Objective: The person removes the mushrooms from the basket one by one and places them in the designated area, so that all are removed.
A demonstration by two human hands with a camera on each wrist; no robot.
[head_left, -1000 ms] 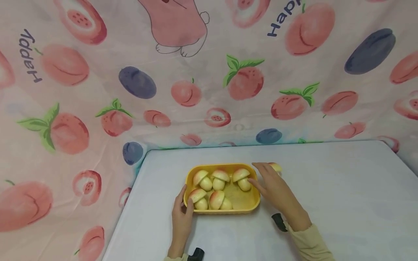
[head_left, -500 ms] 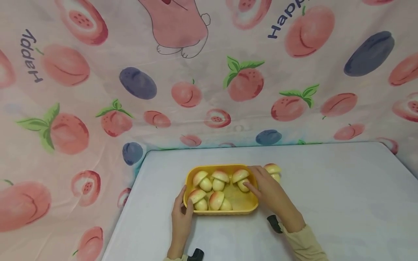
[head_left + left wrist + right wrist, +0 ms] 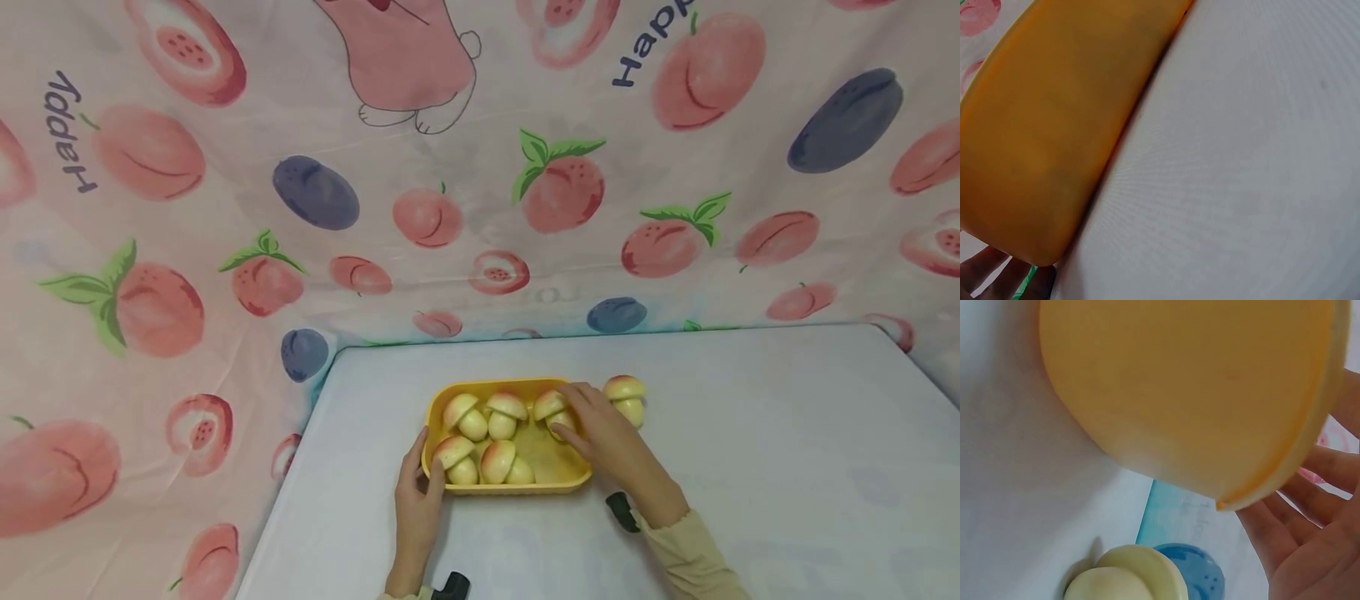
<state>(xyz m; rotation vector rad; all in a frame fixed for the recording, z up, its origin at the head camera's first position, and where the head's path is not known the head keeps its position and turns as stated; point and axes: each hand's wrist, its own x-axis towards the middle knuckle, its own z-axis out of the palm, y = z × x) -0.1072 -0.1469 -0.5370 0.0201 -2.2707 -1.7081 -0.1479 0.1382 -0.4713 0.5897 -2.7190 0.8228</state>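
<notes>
A yellow plastic basket (image 3: 551, 487) stands on the white table and holds several cream mushrooms with reddish caps. My left hand (image 3: 417, 492) grips its left end, thumb at the front rim and fingers along the outer side; fingertips (image 3: 988, 272) show past the basket's corner in the left wrist view. Over the right rim reaches my right hand (image 3: 603, 429), its thumb and fingers around the back-right mushroom (image 3: 550, 406), partly covering it. The right wrist view shows the fingers (image 3: 1316, 497) across the rim, their tips hidden behind the basket wall (image 3: 1191, 381).
Another mushroom (image 3: 626, 400) lies on the table (image 3: 772, 467), just right of the basket and behind the right hand. A fruit-printed cloth (image 3: 465, 192) hangs along the back and left of the table.
My right hand has moved left from the basket's right rim to the back-right mushroom, uncovering the mushroom outside. The basket's right end has shifted slightly left. My left hand stays put.
</notes>
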